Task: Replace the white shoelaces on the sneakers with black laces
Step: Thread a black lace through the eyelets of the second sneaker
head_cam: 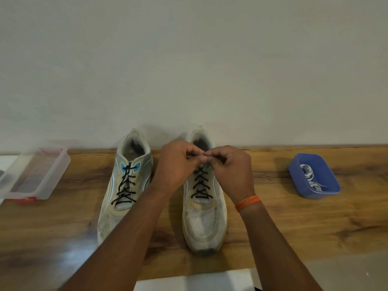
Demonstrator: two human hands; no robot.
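On the wooden tabletop (294,223) two worn sneakers stand toes toward the person, the left sneaker (123,185) and right sneaker (203,206) both threaded with black laces (202,184). Above the right sneaker's tongue, left hand (178,164) and right hand (230,169) meet, fingers (204,159) curled, pinching the lace ends. Farther right, white laces (309,175) lie in a blue tub (327,193); a clear container (42,181) sits far left.

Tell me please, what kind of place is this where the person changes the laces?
Probably an indoor room at home, though I cannot be sure. A wooden tabletop stands against a plain pale wall, and household plastic boxes sit on it: a clear container and a blue tub.
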